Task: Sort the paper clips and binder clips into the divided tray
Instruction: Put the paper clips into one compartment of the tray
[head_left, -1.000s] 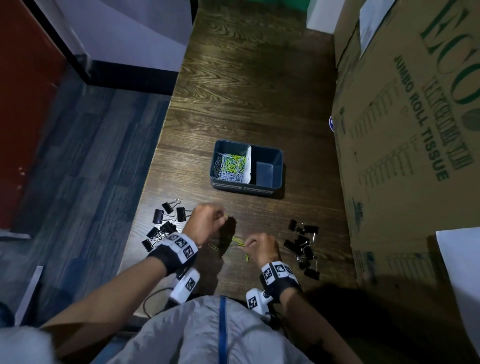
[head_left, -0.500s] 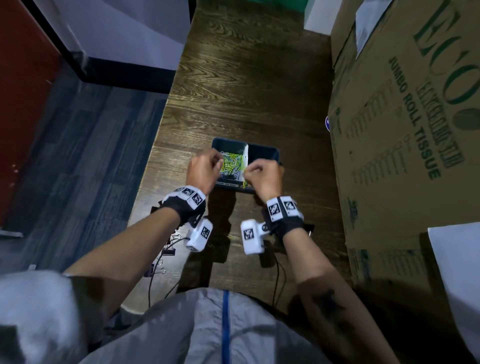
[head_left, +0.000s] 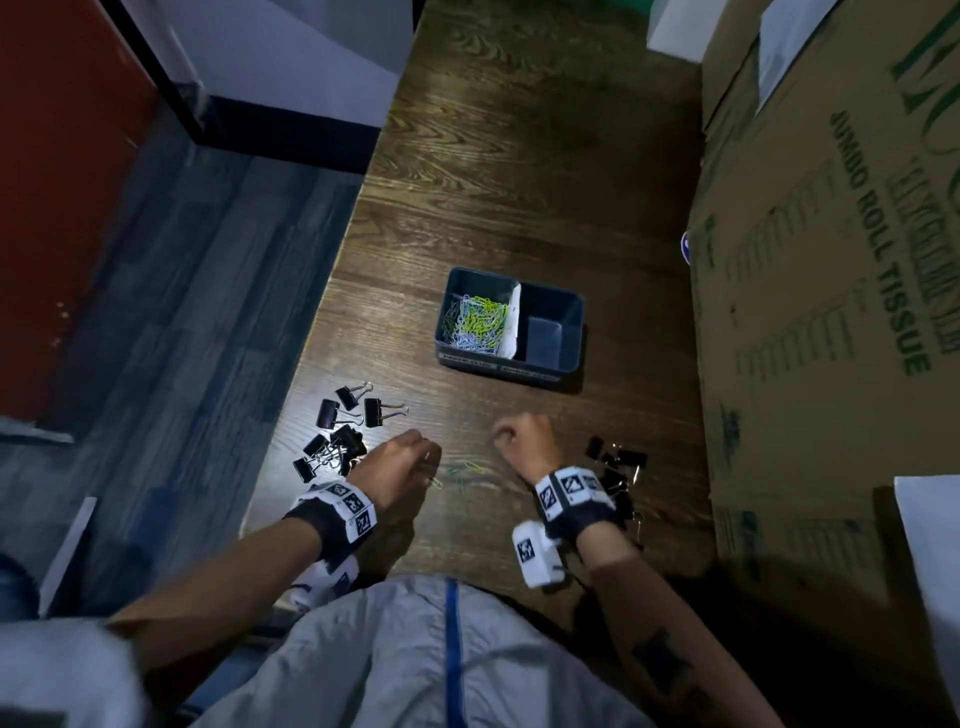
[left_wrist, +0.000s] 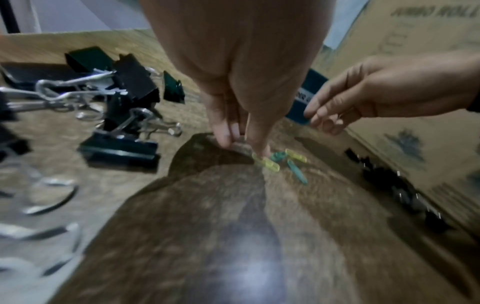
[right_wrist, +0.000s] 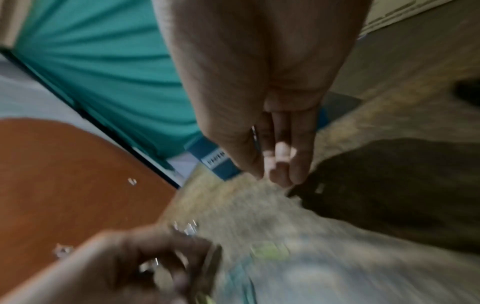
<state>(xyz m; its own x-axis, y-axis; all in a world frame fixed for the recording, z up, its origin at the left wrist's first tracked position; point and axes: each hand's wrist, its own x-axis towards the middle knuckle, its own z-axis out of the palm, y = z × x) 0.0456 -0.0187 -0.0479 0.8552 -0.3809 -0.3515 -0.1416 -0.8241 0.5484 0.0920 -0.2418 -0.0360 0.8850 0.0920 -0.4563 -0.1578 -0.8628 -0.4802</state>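
The dark blue divided tray (head_left: 500, 367) sits mid-table; its left compartment holds green and white paper clips (head_left: 478, 325), its right compartment (head_left: 545, 340) shows bare floor. A few loose paper clips (head_left: 464, 470) lie near the front edge between my hands. My left hand (head_left: 422, 461) points its fingers down, and one fingertip (left_wrist: 259, 151) touches a yellow paper clip (left_wrist: 269, 164). My right hand (head_left: 511, 437) hovers just right of them, fingers loosely extended (left_wrist: 324, 117), and it looks empty. Black binder clips lie in a left pile (head_left: 340, 428) and a right pile (head_left: 618, 467).
A tall cardboard box (head_left: 831, 270) walls off the table's right side, close to the right binder clips. The table's left edge (head_left: 291, 415) drops to blue carpet just beyond the left pile. The right wrist view is motion-blurred.
Half a second ago both hands were at the tray's left compartment. They have drawn back to the loose paper clips at the front of the table.
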